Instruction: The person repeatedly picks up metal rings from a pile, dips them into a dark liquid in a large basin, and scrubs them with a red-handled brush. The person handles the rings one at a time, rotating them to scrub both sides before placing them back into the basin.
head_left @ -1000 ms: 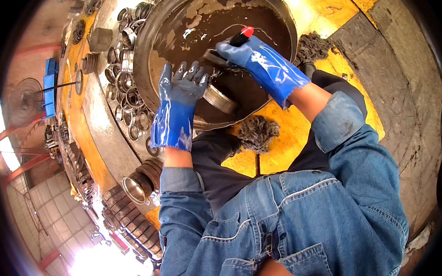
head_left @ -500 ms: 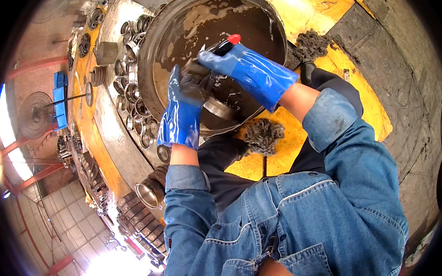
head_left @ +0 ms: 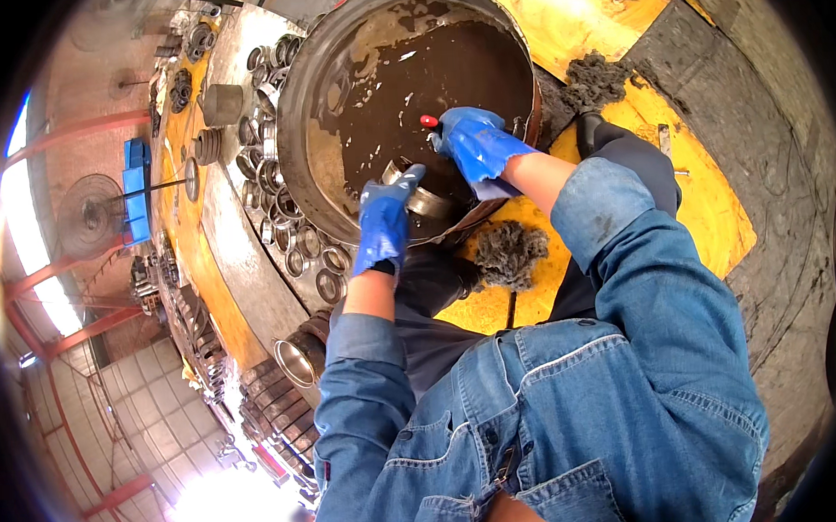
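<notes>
Blue, slick-looking gloves point(head_left: 381, 239) cover both hands. At the near side of a round tub point(head_left: 298, 113), the left hand point(head_left: 386, 210) lays its thumb across a metal ring point(head_left: 430, 203); its other fingers are mostly hidden, so I cannot tell whether they close around it. The ring lies tilted inside the tub, over dark liquid point(head_left: 389, 87). Just beyond it to the far right, the right hand point(head_left: 472, 141) is wrapped around a red-ended handle point(head_left: 429, 121), whose other end is out of sight.

Smooth metal may well slip in such gloves, so a firm left hold on the ring's outer wall seems wise, with the thumb clear of the handle's path. Small, controlled right-hand movements should suit better than broad ones. Staying low inside the rim would likely send drips back into the tub, away from the loose rings point(head_left: 270, 177) on the left.
</notes>
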